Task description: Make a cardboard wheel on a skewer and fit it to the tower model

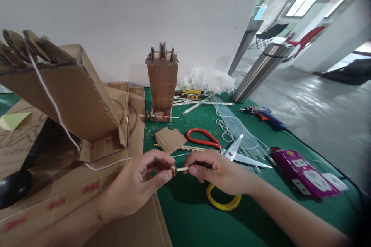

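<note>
Between thumb and fingers, my left hand [137, 185] pinches a small round brown piece [173, 169], perhaps cardboard. A thin pale stick [182, 169] runs from that piece to my right hand [216, 171], whose closed fingertips grip its other end. White string [55, 104] hangs down the large cardboard box [60, 96] at left and continues toward my hands; whether it is tied to the round piece I cannot tell. Open-bladed scissors [232, 149] with red-orange handles lie just behind my right hand. Below that hand sits a yellow tape ring [224, 200], partly covered.
A smaller cardboard box model [162, 85] stands at the back. Around it are a cardboard scrap [170, 140], pliers [191, 94], clear glue sticks [237, 119] and tangled white string [207, 80]. Rightward are a steel flask [262, 71], a corded glue gun [265, 117] and a purple package [303, 171].
</note>
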Motion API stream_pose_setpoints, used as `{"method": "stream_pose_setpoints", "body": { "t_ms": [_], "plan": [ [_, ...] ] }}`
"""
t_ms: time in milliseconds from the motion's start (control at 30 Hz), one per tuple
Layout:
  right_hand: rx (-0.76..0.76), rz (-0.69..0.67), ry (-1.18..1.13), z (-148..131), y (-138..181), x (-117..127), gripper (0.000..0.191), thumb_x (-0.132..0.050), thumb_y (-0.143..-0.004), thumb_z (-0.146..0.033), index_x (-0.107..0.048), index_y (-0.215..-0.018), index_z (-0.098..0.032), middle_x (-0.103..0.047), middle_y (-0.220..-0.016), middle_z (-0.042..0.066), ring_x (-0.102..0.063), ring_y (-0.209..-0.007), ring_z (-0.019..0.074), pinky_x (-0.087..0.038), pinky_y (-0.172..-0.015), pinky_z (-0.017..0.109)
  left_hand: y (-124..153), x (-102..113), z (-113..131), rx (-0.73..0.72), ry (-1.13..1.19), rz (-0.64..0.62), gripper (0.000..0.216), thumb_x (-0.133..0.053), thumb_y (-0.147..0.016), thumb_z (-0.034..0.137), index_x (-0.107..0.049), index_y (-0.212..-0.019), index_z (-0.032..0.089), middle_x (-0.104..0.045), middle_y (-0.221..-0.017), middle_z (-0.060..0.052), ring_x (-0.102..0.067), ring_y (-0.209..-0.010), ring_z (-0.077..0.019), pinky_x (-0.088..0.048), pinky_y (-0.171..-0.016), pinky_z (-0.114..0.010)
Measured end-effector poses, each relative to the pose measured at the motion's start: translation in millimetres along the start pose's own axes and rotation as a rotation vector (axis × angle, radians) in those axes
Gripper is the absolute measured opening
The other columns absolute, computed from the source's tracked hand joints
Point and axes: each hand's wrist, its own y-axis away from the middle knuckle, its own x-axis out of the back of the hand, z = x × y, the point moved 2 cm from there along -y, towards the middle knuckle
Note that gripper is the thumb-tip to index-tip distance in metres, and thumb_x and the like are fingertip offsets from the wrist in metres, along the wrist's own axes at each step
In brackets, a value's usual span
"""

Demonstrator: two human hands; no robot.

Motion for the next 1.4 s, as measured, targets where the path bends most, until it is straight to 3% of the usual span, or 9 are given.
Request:
{"method": "stream_pose_setpoints", "body": {
  "t_ms": [167,467,733,833,1033,1200,1400],
  "plan": [
    [0.014,-0.03,-0.014,-2,-1,0,0.051,-0.045,-0.094,-0.061,-0.063,-0.091,-0.014,-0.048,-0.068,-0.002,-0.043,-0.057,0.0106,-0.034,-0.052,0.023,3,0,-1,0.041,-0.004,-0.082,0.021,-0.061,-0.089,0.027,-0.067,-0.109,0.025,-0.072,-0.095,-0.002,-0.067,-0.089,-0.0154,-0.053,-0.078,-0.023],
    [0.057,-0.017,0.047,-9,0,-1,0.055,-0.042,-0.094,-0.063,-0.065,-0.088,-0.014,-0.053,-0.069,0.0,-0.047,-0.06,0.0116,-0.037,-0.054,0.023,3,5,-1,0.041,0.078,-0.186,0.015,-0.062,-0.09,0.03,-0.065,-0.104,0.025,-0.065,-0.09,0.0,-0.059,-0.083,-0.0124,-0.048,-0.076,-0.022],
    [0.17,0.049,0.207,-12,-1,-5,0.027,-0.047,-0.098,-0.03,-0.065,-0.086,-0.015,-0.061,-0.073,0.001,-0.052,-0.065,0.0122,-0.039,-0.061,0.022,2,5,1,0.04,0.04,-0.206,0.009,-0.06,-0.089,0.023,-0.061,-0.098,0.023,-0.057,-0.085,0.002,-0.049,-0.073,-0.0102,-0.04,-0.067,-0.021],
    [0.192,0.087,0.298,-12,0,-6,0.024,-0.048,-0.097,-0.026,-0.066,-0.088,-0.015,-0.062,-0.071,0.001,-0.051,-0.062,0.0119,-0.038,-0.058,0.023,1,5,1,0.065,0.033,-0.194,0.011,-0.061,-0.087,0.022,-0.059,-0.098,0.022,-0.055,-0.086,0.003,-0.045,-0.07,-0.0101,-0.038,-0.065,-0.022],
    [0.289,0.193,0.391,-15,-1,-5,0.021,-0.048,-0.097,-0.02,-0.066,-0.088,-0.015,-0.065,-0.074,0.002,-0.055,-0.064,0.0124,-0.041,-0.059,0.023,0,6,-1,0.101,0.094,-0.192,0.017,-0.06,-0.09,0.032,-0.058,-0.104,0.023,-0.059,-0.092,0.0,-0.053,-0.084,-0.0129,-0.042,-0.076,-0.025],
    [0.372,0.219,0.442,-14,-2,-6,0.023,-0.046,-0.099,-0.022,-0.066,-0.089,-0.016,-0.066,-0.074,0.003,-0.057,-0.065,0.013,-0.042,-0.059,0.024,-2,8,-1,0.137,0.195,-0.199,0.024,-0.068,-0.085,0.041,-0.061,-0.09,0.019,-0.063,-0.084,0.001,-0.056,-0.079,-0.0106,-0.042,-0.071,-0.022],
    [0.454,0.206,0.486,-13,0,-7,0.025,-0.044,-0.101,-0.023,-0.066,-0.092,-0.017,-0.068,-0.076,0.004,-0.058,-0.069,0.0144,-0.043,-0.061,0.026,-2,10,-4,0.163,0.251,-0.266,0.024,-0.074,-0.08,0.039,-0.064,-0.084,0.017,-0.066,-0.081,0.0,-0.061,-0.077,-0.0098,-0.046,-0.072,-0.021]
  ]
}}
